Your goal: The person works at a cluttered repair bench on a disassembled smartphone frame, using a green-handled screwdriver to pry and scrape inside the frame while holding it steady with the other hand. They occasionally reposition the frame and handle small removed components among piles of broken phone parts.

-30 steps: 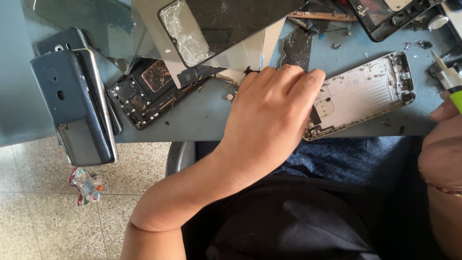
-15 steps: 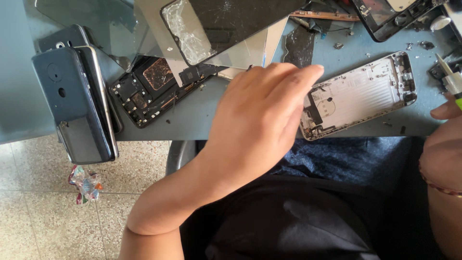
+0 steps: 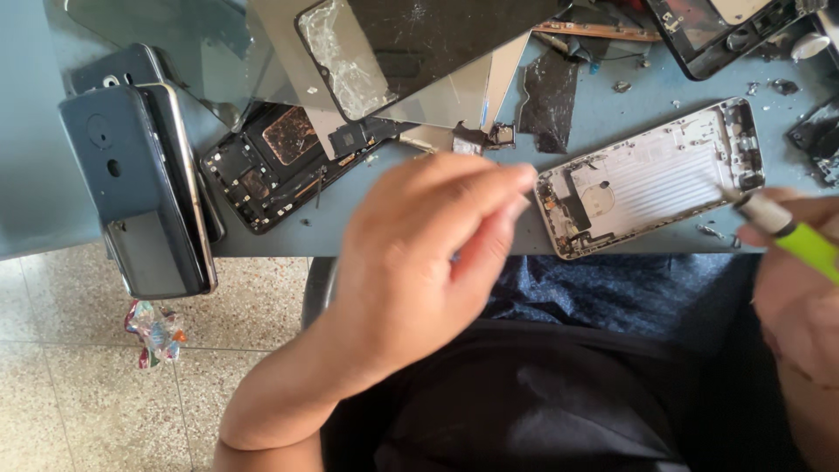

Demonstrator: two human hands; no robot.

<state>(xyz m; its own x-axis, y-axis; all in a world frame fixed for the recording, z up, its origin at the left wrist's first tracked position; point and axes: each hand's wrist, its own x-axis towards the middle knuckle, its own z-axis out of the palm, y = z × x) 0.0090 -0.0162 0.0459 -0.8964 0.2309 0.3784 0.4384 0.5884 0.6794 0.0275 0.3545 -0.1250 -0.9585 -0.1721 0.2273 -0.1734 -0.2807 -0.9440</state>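
1. The silver phone shell (image 3: pixel 651 179) is seen lying open at the blue table's (image 3: pixel 35 192) near edge.
2. Just left of the shell, the left hand (image 3: pixel 419 253) is held empty, fingers loosely curled.
3. At the shell's right end, a green-handled screwdriver (image 3: pixel 786 232) is gripped by the right hand (image 3: pixel 800 306).
4. A slip could be risked: unsteadied, the shell may be pushed off the edge.

At the worktop's (image 3: pixel 35 192) left edge lie stacked dark phone back covers (image 3: pixel 140 192). Just right of them lies a black opened phone body (image 3: pixel 280 170), partly under a cracked dark screen panel (image 3: pixel 419 44). A crumpled wrapper (image 3: pixel 155 330) lies on the speckled tile floor (image 3: pixel 79 402) below.
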